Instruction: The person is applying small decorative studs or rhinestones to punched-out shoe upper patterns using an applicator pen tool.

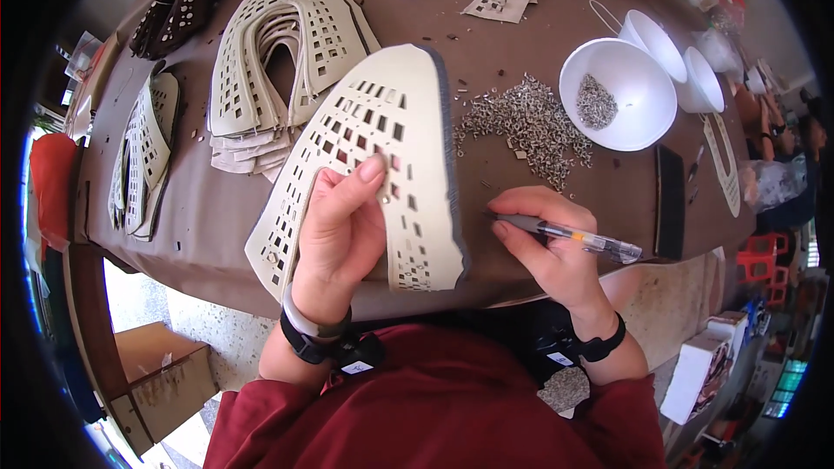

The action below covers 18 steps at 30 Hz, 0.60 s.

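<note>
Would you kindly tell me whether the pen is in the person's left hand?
No, the right hand holds the clear-barrelled pen, while the left hand grips the curved, perforated cream piece.

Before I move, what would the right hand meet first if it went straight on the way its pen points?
Led by the pen, the right hand would probably meet the cream perforated piece, at its right side; relative height is unclear.
</note>
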### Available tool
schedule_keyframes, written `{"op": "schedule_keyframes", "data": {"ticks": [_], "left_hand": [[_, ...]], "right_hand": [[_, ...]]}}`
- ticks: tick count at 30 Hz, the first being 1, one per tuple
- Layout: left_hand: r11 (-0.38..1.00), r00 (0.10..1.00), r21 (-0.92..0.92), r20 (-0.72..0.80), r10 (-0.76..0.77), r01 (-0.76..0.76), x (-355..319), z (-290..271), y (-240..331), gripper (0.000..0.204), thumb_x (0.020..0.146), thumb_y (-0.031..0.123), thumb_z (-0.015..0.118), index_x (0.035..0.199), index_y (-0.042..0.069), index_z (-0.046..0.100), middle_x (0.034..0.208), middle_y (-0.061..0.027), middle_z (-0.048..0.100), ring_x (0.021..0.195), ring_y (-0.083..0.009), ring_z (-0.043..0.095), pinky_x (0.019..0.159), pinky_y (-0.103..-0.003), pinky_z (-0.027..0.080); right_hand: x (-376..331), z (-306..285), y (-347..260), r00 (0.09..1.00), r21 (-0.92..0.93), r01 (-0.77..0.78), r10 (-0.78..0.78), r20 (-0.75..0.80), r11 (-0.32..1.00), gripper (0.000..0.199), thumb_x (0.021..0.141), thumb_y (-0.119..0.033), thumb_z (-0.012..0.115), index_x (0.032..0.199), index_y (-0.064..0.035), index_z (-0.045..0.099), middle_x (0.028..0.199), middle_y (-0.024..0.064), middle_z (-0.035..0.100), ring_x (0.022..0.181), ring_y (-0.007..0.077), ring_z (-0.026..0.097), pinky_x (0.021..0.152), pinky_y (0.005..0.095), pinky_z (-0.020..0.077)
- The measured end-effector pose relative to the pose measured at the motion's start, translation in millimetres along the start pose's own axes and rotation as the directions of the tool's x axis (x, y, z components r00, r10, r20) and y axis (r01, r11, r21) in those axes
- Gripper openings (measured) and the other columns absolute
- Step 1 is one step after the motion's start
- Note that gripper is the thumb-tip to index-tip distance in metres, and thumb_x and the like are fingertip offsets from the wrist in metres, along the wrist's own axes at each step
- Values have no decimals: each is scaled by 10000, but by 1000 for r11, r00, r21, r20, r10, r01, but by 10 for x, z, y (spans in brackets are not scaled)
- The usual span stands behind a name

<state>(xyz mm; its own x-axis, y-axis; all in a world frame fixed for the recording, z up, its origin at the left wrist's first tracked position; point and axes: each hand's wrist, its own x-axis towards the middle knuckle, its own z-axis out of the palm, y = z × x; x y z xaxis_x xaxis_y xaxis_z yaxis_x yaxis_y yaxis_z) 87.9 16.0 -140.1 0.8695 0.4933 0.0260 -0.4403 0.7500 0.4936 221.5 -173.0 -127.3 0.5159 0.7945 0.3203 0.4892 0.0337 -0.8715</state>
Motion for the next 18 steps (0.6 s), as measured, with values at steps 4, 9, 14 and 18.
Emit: {"op": "schedule_keyframes", "data": {"ticks": [4, 9, 14, 18], "left_hand": [[886, 976, -443, 215, -44, 137, -95, -35, 188, 464, 920, 4, 556, 1357, 58, 411, 1000, -38, 498, 895, -174, 590, 737, -367, 543], [909, 943, -401, 331, 31, 111, -116, -143, 346, 517, 852, 1, 616, 1332, -12, 422, 1032, -86, 519, 800, -136, 505, 516, -219, 468], [928, 918, -352, 396, 30, 122, -150, -112, 454, 445, 936, -21, 533, 1364, 58, 437, 1048, -89, 526, 920, -191, 599, 617, -339, 547], [980, 955, -198, 290, 64, -6, -262, -128, 493, 504, 881, -63, 564, 1350, 49, 418, 1017, -79, 505, 839, -166, 567, 572, -312, 518]], "right_hand": [[-27, 64, -115, 998, 25, -16, 14, 59, 1000, 194, 787, 17, 718, 978, -6, 696, 942, 121, 682, 788, 183, 662, 667, 265, 518], [-60, 174, -155, 993, 86, -32, 22, 114, 996, 218, 787, 27, 715, 999, -18, 695, 959, 113, 679, 778, 173, 662, 654, 267, 521], [-44, 360, -151, 973, 73, 127, -138, 185, 989, 225, 759, 3, 736, 975, -47, 699, 935, 89, 673, 805, 235, 653, 697, 319, 517], [-8, 457, -117, 914, -56, 340, -316, 253, 939, 313, 684, 12, 739, 978, -77, 678, 1055, 76, 648, 844, 234, 624, 735, 346, 494]]}}
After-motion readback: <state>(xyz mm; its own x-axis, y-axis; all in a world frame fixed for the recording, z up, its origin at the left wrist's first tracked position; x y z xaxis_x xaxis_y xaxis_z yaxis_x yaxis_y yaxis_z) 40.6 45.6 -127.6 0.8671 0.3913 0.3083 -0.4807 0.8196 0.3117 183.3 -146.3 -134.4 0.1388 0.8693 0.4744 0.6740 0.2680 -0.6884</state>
